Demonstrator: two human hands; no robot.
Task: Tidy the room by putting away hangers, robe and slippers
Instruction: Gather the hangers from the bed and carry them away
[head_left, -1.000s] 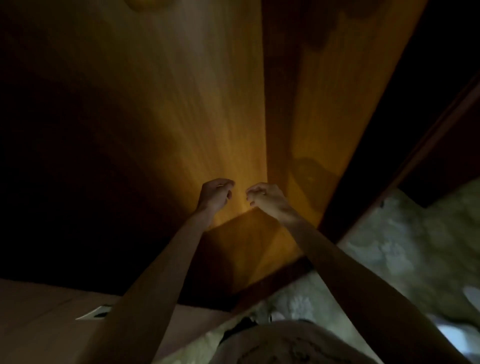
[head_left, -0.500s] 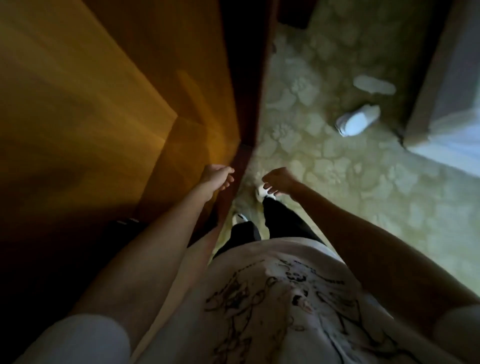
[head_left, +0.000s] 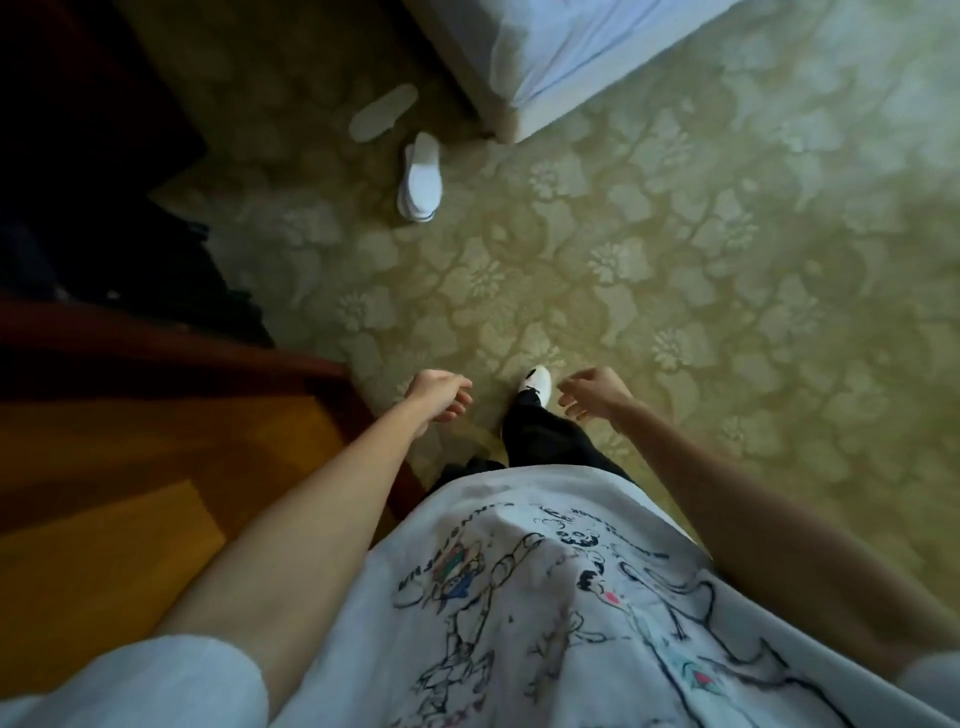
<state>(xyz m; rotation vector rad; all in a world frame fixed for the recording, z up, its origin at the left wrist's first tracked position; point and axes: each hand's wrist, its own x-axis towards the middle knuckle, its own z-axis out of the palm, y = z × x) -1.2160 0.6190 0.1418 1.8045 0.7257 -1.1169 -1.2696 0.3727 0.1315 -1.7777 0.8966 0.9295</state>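
Two white slippers are seen on the patterned green carpet (head_left: 675, 249), well apart from both empty hands.

The upright white fabric slipper (head_left: 421, 179) lies near the corner of the white-sheeted bed (head_left: 550, 57); the overturned flat pale slipper (head_left: 383, 113) lies just beyond it. Nothing is held: the left hand (head_left: 436, 397) and right hand (head_left: 592, 397) are loosely curled, on either side of a white shoe (head_left: 537, 382).
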